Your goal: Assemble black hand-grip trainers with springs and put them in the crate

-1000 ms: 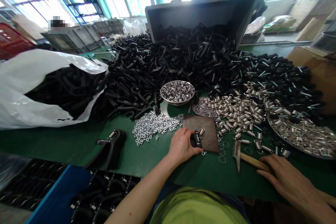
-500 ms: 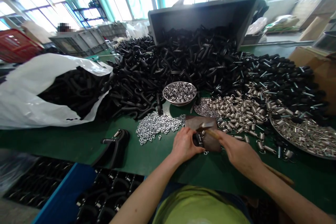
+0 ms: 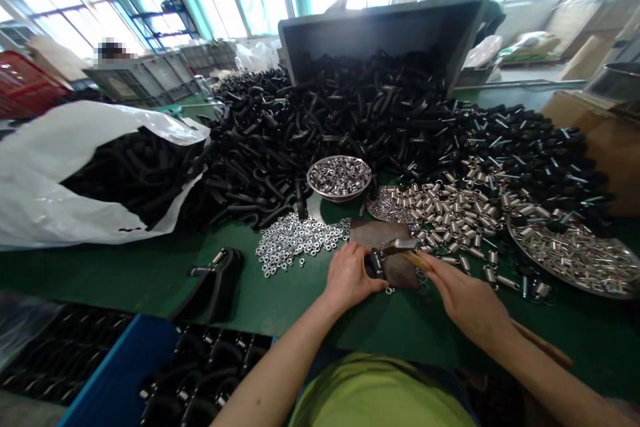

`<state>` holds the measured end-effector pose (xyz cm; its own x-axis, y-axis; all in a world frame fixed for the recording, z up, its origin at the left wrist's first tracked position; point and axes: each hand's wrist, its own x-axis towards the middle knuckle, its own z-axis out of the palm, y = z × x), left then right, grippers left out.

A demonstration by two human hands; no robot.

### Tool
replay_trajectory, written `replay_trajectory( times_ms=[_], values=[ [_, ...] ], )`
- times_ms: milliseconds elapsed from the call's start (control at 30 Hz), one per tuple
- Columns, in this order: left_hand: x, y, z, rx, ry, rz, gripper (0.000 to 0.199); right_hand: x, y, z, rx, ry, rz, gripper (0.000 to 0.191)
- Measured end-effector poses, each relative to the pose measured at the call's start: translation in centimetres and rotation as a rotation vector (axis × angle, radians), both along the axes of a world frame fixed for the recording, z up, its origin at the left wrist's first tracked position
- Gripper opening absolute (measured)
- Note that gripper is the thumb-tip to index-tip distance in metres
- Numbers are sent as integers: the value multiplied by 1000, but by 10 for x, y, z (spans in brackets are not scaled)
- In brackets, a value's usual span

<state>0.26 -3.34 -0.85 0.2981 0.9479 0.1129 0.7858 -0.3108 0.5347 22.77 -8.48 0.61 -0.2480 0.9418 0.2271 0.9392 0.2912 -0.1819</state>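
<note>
My left hand (image 3: pixel 347 278) is closed around a black plastic part (image 3: pixel 376 265), pressing it upright or tilted against a flat brown plate (image 3: pixel 369 232) on the table. In my right hand (image 3: pixel 467 297) is a hammer (image 3: pixel 401 244), gripped by its wooden handle, the metal head just right of the black part. I cannot tell whether the head touches it. A loose nut (image 3: pixel 389 290) lies by my left thumb. Beyond my left hand spreads a pile of small silver nuts (image 3: pixel 295 240).
A metal bowl (image 3: pixel 339 195) of small metal pieces stands behind the plate. Springs (image 3: pixel 460 213) and a tray (image 3: pixel 550 270) of pins lie to the right. Black parts (image 3: pixel 340 113) heap up before a tipped grey bin (image 3: pixel 380 23). A white bag (image 3: pixel 30 180) and an assembled black piece (image 3: pixel 215 287) are left.
The hammer head has shifted slightly right and down relative to the plate, with my right hand moving along. My left hand keeps its hold on the black part. The whole view has shifted a little.
</note>
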Motion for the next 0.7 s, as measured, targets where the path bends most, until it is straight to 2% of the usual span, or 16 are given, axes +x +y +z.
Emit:
replay_trajectory(
  times_ms=[167, 267, 333, 400, 467, 567, 600, 667, 700],
  values=[
    [2, -5, -3, 26, -49, 65, 57, 51, -48, -25, 211, -125, -45, 39],
    [3, -7, -5, 62, -144, 134, 53, 83, -66, -46, 217, -215, -82, 38],
    [4, -8, -3, 96, -209, 166, 52, 89, -65, -52, 200, -159, -84, 37],
    [5, -10, 3, 136, -258, 151, 53, 76, -52, -47, 163, 42, -92, 35],
    [8, -14, 11, 168, -294, 87, 54, 49, -29, -34, 42, 373, -110, 35],
    [11, -22, 21, 202, -319, -44, 56, 2, 11, -10, -372, 956, -67, 46],
    [12, -25, 23, 212, -319, -79, 57, -11, 23, -4, -498, 1090, -25, 47],
    [11, -30, 24, 235, -310, -105, 58, -31, 41, 3, -668, 1244, 60, 42],
    [11, -31, 23, 245, -308, -87, 57, -37, 47, 5, -700, 1264, 82, 38]
  ],
)
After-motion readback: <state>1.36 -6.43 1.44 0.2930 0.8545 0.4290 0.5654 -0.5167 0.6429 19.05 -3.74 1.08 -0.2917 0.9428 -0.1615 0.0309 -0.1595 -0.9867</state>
